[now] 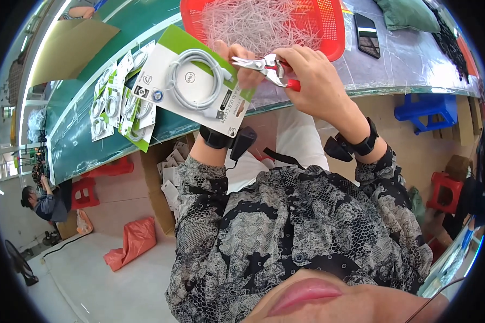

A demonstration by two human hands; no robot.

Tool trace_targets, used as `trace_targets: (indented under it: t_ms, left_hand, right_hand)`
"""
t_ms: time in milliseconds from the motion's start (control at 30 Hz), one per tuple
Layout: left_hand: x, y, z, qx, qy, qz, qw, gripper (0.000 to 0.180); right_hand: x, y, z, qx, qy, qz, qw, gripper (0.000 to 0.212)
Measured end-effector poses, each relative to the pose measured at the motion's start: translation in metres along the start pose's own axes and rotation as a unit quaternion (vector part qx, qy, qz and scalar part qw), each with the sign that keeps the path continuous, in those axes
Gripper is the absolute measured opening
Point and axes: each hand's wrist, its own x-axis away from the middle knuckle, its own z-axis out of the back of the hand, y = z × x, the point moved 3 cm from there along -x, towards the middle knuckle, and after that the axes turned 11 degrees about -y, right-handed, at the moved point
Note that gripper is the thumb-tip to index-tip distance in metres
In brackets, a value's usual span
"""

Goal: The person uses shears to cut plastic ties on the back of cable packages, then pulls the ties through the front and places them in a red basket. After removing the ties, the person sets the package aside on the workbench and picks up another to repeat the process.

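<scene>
A green and white card [159, 67] bearing a coiled white charging cable [173, 82] is tilted over the near edge of the table. My left hand [243, 54] grips the card near its right edge; part of the hand is hidden behind the card. Wrapped round a pair of red-handled hand shears [272, 70] is my right hand [318, 81]. The silver blades point left and lie in front of my left fingers, by the card's edge. I cannot make out whether anything is between the blades.
Beyond my hands stands a red basket [337, 32] heaped with thin clear plastic strips [258, 24]. Several carded cables [112, 105] lie at left on the green tabletop [70, 153]. A black phone [367, 40] lies at right. Below are a blue stool [428, 110] and a carton [159, 194] of white cards.
</scene>
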Motion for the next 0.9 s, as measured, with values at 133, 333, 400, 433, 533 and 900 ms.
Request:
trace_targets:
  t_ms: [133, 333, 400, 433, 533, 900]
  left_hand:
    - [0.003, -0.002, 0.016, -0.024, -0.078, 0.026, 0.996, 0.042]
    - [0.013, -0.012, -0.012, -0.059, 0.188, 0.034, 0.98, 0.04]
    - [0.011, -0.011, -0.025, -0.079, 0.24, 0.029, 0.967, 0.04]
    - [0.009, -0.011, -0.032, -0.061, 0.258, 0.035, 0.964, 0.039]
    - [0.012, -0.014, -0.031, -0.024, 0.291, 0.047, 0.955, 0.039]
    - [0.015, -0.021, 0.054, -0.039, -0.013, -0.016, 0.999, 0.04]
  right_hand:
    - [-0.008, -0.014, 0.002, 0.085, 0.008, 0.0, 0.996, 0.045]
    - [-0.018, -0.03, 0.009, 0.113, 0.017, 0.019, 0.993, 0.044]
    - [-0.02, -0.031, 0.006, 0.117, 0.021, 0.026, 0.993, 0.043]
    - [-0.02, -0.031, 0.005, 0.123, 0.025, 0.032, 0.992, 0.043]
    - [-0.022, -0.035, 0.004, 0.13, 0.029, 0.035, 0.99, 0.042]
    - [-0.019, -0.024, -0.004, 0.161, -0.008, -0.006, 0.987, 0.035]
